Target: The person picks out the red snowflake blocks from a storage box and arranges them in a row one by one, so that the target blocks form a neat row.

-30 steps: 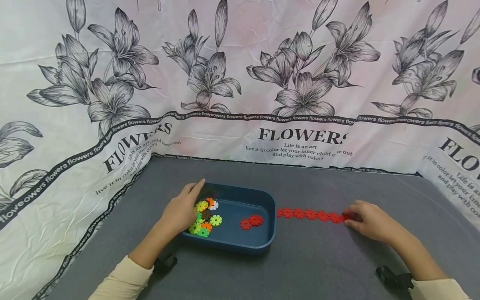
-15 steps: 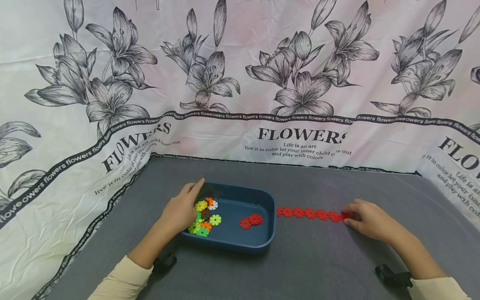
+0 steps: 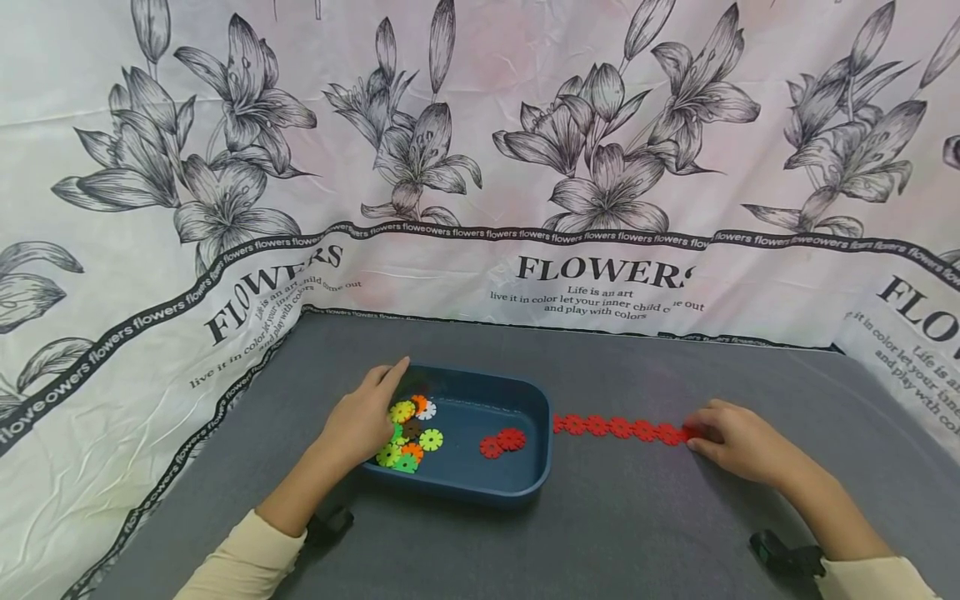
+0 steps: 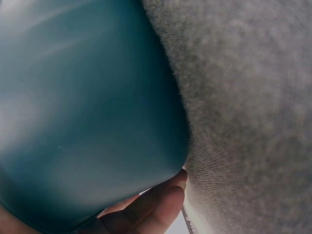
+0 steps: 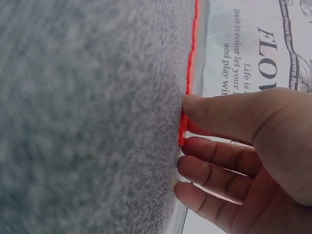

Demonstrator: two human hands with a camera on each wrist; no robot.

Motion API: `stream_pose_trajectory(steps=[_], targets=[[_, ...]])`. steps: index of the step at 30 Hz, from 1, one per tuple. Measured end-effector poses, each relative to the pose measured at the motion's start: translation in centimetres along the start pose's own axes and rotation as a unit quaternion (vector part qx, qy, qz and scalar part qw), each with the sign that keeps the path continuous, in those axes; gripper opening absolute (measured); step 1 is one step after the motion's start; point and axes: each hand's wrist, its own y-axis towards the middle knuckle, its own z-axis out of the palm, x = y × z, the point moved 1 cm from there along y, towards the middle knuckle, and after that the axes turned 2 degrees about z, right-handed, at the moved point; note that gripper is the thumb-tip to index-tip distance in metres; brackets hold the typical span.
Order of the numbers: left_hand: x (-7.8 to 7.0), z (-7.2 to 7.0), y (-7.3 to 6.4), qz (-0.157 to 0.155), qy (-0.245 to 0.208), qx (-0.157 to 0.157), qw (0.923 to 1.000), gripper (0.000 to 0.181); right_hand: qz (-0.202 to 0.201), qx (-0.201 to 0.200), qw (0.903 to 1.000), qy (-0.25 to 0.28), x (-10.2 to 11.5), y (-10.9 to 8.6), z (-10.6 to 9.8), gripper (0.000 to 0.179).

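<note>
On my feed, the right hand (image 3: pixel 738 439) pinches the right end of the red disc chain (image 3: pixel 620 427) between thumb and fingers; the left hand (image 3: pixel 362 421) grips the blue box (image 3: pixel 457 458) at its left. Nothing has visibly shifted this past second: a steadying pause, I judge. Red discs (image 3: pixel 512 439) and mixed-colour discs (image 3: pixel 431 440) lie inside. On the desk (image 3: pixel 622 517), the box blocks the chain's other end; whether they touch, I cannot tell.
</note>
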Motion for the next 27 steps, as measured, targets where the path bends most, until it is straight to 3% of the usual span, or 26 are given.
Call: stream_pose_trajectory(steps=[27], targets=[[-0.03, 0.11, 0.15, -0.019, 0.000, 0.012, 0.9998, 0.082, -0.004, 0.007, 1.0000, -0.002, -0.11, -0.07, -0.14, 0.019]])
